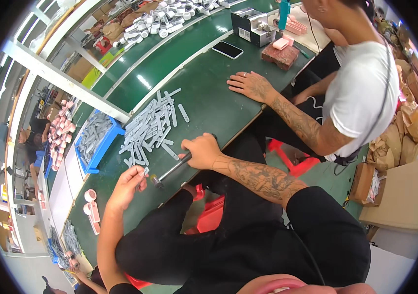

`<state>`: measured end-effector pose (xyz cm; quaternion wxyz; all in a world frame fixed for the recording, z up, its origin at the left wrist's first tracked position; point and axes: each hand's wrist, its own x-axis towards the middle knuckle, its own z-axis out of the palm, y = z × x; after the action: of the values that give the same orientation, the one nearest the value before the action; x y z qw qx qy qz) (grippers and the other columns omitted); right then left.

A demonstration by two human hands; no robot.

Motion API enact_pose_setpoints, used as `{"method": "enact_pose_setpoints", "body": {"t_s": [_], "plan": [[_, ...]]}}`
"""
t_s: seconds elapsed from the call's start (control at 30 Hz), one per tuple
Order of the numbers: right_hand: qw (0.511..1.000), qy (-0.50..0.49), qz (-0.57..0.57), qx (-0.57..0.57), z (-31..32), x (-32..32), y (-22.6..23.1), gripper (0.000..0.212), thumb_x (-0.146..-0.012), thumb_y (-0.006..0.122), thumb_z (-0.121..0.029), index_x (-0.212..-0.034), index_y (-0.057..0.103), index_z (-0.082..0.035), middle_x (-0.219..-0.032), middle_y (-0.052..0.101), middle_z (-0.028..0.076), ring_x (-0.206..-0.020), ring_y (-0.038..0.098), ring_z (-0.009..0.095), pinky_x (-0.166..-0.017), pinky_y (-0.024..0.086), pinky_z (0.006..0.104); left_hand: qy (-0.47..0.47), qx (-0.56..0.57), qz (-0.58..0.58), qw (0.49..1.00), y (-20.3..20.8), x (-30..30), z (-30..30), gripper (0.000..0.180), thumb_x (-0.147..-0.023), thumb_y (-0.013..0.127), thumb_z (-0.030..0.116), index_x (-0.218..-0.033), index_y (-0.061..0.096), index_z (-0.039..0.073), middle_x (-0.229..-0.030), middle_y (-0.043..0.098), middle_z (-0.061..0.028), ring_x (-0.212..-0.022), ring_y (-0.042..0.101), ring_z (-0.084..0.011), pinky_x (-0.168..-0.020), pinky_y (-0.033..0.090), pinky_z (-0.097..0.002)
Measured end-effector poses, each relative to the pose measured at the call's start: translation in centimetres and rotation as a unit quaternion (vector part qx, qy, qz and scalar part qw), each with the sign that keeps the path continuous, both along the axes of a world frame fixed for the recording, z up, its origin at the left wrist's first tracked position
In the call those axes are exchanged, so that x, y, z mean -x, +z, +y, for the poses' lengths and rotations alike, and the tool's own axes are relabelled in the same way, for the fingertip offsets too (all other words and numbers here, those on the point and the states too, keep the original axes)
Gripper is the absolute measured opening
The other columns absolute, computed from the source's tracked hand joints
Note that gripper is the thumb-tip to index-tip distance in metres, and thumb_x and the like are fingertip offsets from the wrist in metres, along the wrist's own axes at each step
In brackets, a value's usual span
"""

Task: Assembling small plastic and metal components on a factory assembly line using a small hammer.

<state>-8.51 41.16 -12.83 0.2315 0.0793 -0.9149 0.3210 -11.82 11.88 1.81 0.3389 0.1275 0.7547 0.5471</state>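
Observation:
My right hand (pixel 204 152) is wrapped round the black grip of a hammer (pixel 172 170). The hammer's metal shaft slants down to the left over the green bench, and its head lies close to my left hand. Between the thumb and fingers of my left hand (pixel 129 184) is a small grey plastic piece (pixel 145 170), mostly covered by the fingertips. Just beyond both hands spreads a loose pile of grey plastic strips (pixel 151 126). A blue bin (pixel 102 151) full of similar grey parts stands to the left of the pile.
Pink-and-white handheld parts (pixel 91 210) lie at the bench's left. Farther off are a phone (pixel 227 49), a brick-like block (pixel 280 56), a boxy machine (pixel 253 28) and heaped white parts (pixel 162 19). A co-worker's hand (pixel 253 85) rests on the bench at right.

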Motion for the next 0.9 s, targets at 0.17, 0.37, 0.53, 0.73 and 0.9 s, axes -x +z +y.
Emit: {"method": "enact_pose_setpoints", "body": {"t_s": [0.17, 0.37, 0.53, 0.73, 0.9], "plan": [[0.977, 0.015, -0.012, 0.211, 2.7, 2.4, 5.0, 0.021, -0.091, 0.082, -0.035, -0.092, 0.078, -0.014, -0.073, 0.072, 0.011, -0.067, 0.072, 0.033, -0.058, 0.051, 0.0463, 0.029, -0.048, -0.037, 0.998, -1.5, 0.3, -1.4, 0.021, -0.113, 0.059, 0.022, -0.098, 0.058, 0.007, -0.079, 0.054, 0.0007, -0.073, 0.053, -0.0130, -0.069, 0.042, -0.0286], [0.878, 0.021, 0.105, 0.466, 7.0, 8.3, 9.9, 0.050, -0.112, 0.066, -0.028, -0.070, 0.046, -0.009, -0.069, 0.038, -0.011, -0.067, 0.033, 0.003, -0.058, 0.029, 0.0285, 0.035, -0.040, -0.038, 0.998, -1.6, 0.5, -2.2, 0.021, -0.113, 0.060, 0.023, -0.098, 0.058, 0.008, -0.079, 0.055, 0.0003, -0.074, 0.054, -0.0133, -0.069, 0.042, -0.0287], [0.933, -0.103, 0.055, 0.340, 10.7, 13.4, 5.4, 0.050, -0.109, 0.067, -0.039, -0.077, 0.057, -0.002, -0.065, 0.046, -0.001, -0.062, 0.040, 0.012, -0.057, 0.036, 0.0367, 0.049, -0.043, -0.054, 0.996, -3.1, 1.3, -3.4, 0.022, -0.113, 0.060, 0.024, -0.098, 0.058, 0.008, -0.079, 0.055, 0.0003, -0.073, 0.054, -0.0135, -0.068, 0.042, -0.0290], [0.937, -0.122, 0.030, 0.327, 10.3, 15.9, 3.0, 0.048, -0.108, 0.068, -0.036, -0.077, 0.058, 0.000, -0.062, 0.046, 0.004, -0.060, 0.040, 0.014, -0.057, 0.038, 0.0385, 0.053, -0.044, -0.067, 0.995, -3.4, 1.2, -3.7, 0.022, -0.113, 0.060, 0.024, -0.099, 0.058, 0.007, -0.079, 0.054, -0.0002, -0.073, 0.055, -0.0140, -0.069, 0.042, -0.0291], [0.952, -0.077, 0.032, 0.296, 9.9, 15.9, 2.3, 0.044, -0.105, 0.068, -0.037, -0.082, 0.066, 0.000, -0.068, 0.063, 0.017, -0.062, 0.060, 0.036, -0.063, 0.047, 0.0463, 0.061, -0.059, -0.063, 0.994, -3.3, 0.9, -3.3, 0.022, -0.113, 0.061, 0.024, -0.099, 0.059, 0.007, -0.079, 0.055, 0.0005, -0.073, 0.055, -0.0132, -0.069, 0.043, -0.0290]]}}
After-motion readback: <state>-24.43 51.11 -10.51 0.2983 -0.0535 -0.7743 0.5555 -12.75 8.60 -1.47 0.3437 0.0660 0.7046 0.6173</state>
